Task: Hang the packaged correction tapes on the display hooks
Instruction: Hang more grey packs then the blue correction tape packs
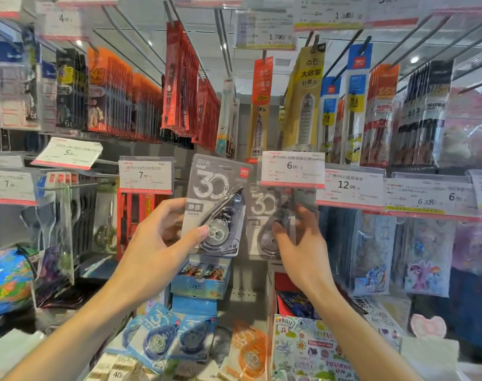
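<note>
Grey carded correction tape pack (216,204) sits pinched in the left hand (162,237), thumb on its blister, at nine o'clock from a hanging grey pack (264,218) the right hand (297,243) grips. The hook is hidden behind the white 6.00 price tag (291,169) at twelve o'clock; threading blind, the hole could miss and the pack drop onto blue packs (162,339) below.

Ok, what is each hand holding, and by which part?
Left hand pinches a grey pack at its lower left edge. Right hand grips the hanging pack by its lower blister.
</note>
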A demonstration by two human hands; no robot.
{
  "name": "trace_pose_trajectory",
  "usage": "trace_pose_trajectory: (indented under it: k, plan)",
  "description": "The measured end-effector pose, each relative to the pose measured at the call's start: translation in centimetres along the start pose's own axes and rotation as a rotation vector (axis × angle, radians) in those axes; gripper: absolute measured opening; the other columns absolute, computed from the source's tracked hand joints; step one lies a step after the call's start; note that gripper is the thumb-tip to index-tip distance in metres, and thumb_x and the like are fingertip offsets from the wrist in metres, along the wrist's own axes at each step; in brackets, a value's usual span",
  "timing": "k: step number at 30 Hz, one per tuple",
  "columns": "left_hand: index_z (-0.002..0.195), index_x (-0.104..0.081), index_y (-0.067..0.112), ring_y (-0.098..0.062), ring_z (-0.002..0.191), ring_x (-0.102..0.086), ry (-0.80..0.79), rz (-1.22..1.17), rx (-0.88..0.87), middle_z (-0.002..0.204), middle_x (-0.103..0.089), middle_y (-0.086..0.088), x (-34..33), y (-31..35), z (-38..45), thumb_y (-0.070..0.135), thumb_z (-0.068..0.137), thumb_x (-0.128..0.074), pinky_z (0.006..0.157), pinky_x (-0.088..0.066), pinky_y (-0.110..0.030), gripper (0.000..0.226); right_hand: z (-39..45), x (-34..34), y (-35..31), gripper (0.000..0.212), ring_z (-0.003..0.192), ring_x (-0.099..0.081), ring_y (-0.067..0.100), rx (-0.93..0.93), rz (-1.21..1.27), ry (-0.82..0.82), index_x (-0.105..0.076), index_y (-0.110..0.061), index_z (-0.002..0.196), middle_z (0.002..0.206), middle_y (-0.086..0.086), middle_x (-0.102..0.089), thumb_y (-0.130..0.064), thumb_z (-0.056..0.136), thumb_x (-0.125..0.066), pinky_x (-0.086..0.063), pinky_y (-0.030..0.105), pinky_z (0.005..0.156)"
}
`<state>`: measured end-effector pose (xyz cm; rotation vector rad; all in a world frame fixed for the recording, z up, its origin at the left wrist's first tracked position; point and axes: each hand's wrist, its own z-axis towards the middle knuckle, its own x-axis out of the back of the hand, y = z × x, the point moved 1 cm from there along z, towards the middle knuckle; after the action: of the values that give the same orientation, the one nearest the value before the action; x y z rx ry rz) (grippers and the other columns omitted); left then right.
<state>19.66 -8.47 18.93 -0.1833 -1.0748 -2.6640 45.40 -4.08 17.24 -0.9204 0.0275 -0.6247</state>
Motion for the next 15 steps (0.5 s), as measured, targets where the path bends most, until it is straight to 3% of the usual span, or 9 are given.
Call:
trace_pose_trajectory:
  k: [3, 6, 8, 10, 12, 15]
  plan:
    - [0.111, -0.056, 0.064, 0.004, 0.105, -0.069, 0.004, -0.009, 0.007, 0.114, -0.071, 0.032, 0.0, -0.6, 0.1, 0.065, 0.073, -0.077, 0.091, -0.053, -0.03, 0.043, 1.2, -0.8, 0.7, 0.055, 0.116, -0.065, 0.02, -0.048, -0.033, -0.006, -0.038, -0.042, 0.145, 0.127, -0.013, -0.06, -0.043, 0.097, -0.064, -0.048, 0.033, 0.088]
    - [0.112, -0.056, 0.064, 0.004, 0.104, -0.069, 0.005, -0.002, -0.003, 0.114, -0.071, 0.032, 0.1, -0.7, 0.1, 0.065, 0.074, -0.074, 0.092, -0.053, -0.031, 0.042, 2.1, -1.1, 1.0, 0.059, 0.13, -0.06, 0.027, -0.083, -0.082, -0.005, -0.036, -0.04, 0.149, 0.147, -0.004, -0.058, -0.046, 0.097, -0.063, -0.051, 0.04, 0.1]
    - [0.108, -0.056, 0.067, 0.006, 0.1, -0.07, -0.005, -0.013, -0.005, 0.111, -0.071, 0.034, 0.2, -0.6, 0.0, 0.063, 0.072, -0.073, 0.089, -0.053, -0.03, 0.04, 2.7, -1.3, 1.1, 0.062, 0.132, -0.06, 0.029, -0.097, -0.134, -0.022, -0.034, -0.035, 0.153, 0.15, -0.001, -0.057, -0.047, 0.099, -0.062, -0.05, 0.041, 0.1]
    - [0.106, -0.056, 0.067, 0.005, 0.098, -0.071, -0.02, -0.017, 0.0, 0.109, -0.071, 0.035, 0.2, -0.4, 0.0, 0.061, 0.072, -0.073, 0.086, -0.053, -0.029, 0.039, 3.2, -1.2, 1.3, 0.061, 0.121, -0.064, 0.027, -0.12, -0.145, -0.055, -0.037, -0.03, 0.152, 0.141, 0.0, -0.064, -0.05, 0.099, -0.06, -0.053, 0.039, 0.093]
    - [0.107, -0.057, 0.064, 0.003, 0.097, -0.072, -0.036, -0.024, 0.0, 0.109, -0.073, 0.032, 0.4, -0.4, -0.2, 0.06, 0.072, -0.074, 0.085, -0.054, -0.028, 0.038, 3.5, -0.7, 1.8, 0.053, 0.107, -0.067, 0.021, -0.132, -0.112, -0.094, -0.048, -0.027, 0.141, 0.12, -0.003, -0.071, -0.053, 0.097, -0.062, -0.05, 0.035, 0.082]
    - [0.105, -0.058, 0.064, 0.004, 0.099, -0.072, -0.054, -0.035, 0.005, 0.11, -0.074, 0.03, 0.5, -0.5, -0.4, 0.059, 0.072, -0.075, 0.085, -0.052, -0.025, 0.038, 3.7, 0.7, 2.6, 0.034, 0.105, -0.069, 0.021, -0.135, -0.076, -0.134, -0.06, -0.026, 0.119, 0.107, -0.002, -0.074, -0.051, 0.096, -0.064, -0.055, 0.041, 0.092]
